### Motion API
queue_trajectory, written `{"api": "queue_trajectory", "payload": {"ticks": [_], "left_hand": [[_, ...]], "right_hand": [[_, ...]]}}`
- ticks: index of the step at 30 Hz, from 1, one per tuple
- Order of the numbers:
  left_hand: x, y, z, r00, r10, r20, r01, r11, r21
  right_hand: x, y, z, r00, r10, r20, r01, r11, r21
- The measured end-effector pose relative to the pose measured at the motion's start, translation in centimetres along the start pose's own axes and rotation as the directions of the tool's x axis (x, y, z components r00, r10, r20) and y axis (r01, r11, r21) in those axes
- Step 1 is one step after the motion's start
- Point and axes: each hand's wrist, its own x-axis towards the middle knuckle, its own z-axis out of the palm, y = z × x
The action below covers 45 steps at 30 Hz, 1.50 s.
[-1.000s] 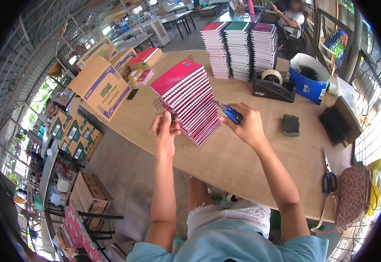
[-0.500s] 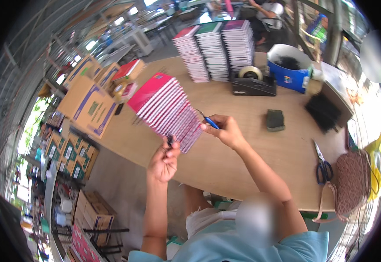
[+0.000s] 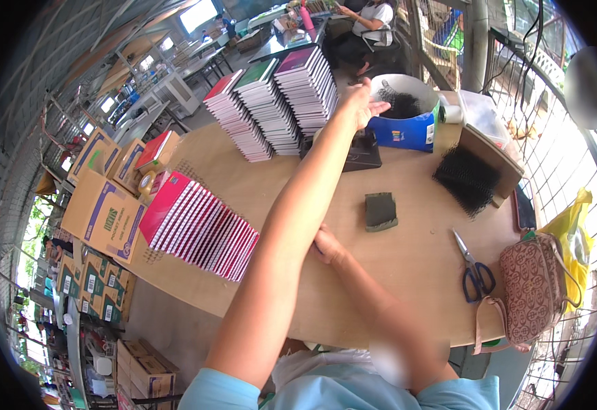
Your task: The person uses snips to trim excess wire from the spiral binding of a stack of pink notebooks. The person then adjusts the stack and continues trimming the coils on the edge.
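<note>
My left hand reaches far across the table, fingers stretched apart, beside the near rim of a blue-and-white tub with dark wire pieces inside. Nothing shows in that hand. Under the crossing left forearm, my right hand is closed low over the table. A small bit of blue handle shows at its fingers; the tool's hooked metal tip, visible earlier, is now hidden. Left of my arms stands a tall stack of red-covered notebooks, its near end partly behind the left forearm.
Three notebook stacks stand at the back, near a black tape dispenser partly covered by my arm. A dark block, scissors, black wire coils and a brown bag lie rightward. Cartons line the left; a person sits beyond.
My left hand has swung from the red notebook stack, where it held small black pieces, to the tub and opened. My right hand has drawn back from the stack. The view has shifted.
</note>
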Motion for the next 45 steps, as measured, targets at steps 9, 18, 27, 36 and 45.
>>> {"api": "queue_trajectory", "payload": {"ticks": [9,18,27,36,45], "left_hand": [[-16.3,-5.2,-6.7,0.881,0.043,0.470,-0.108,0.988,0.112],[-38.1,-4.4,-25.5,0.144,0.965,-0.220,-0.469,0.262,0.844],[-39.4,1.4,-29.8,0.360,0.852,-0.379,-0.577,0.523,0.627],[-38.3,2.0,-30.7,0.370,0.880,-0.297,-0.596,0.471,0.650],[-38.2,2.0,-30.3,0.352,0.886,-0.301,-0.596,0.461,0.658]], "right_hand": [[0.1,-1.4,-1.7,0.999,0.023,-0.049,-0.028,0.995,-0.095],[-6.8,-4.8,14.0,0.692,-0.471,0.547,0.534,-0.177,-0.827],[-7.2,-2.1,21.8,0.628,-0.417,0.657,0.455,-0.488,-0.745],[-6.9,-2.2,23.3,0.673,-0.386,0.631,0.398,-0.529,-0.749],[-6.5,-2.7,23.8,0.733,-0.331,0.593,0.405,-0.488,-0.773]]}}
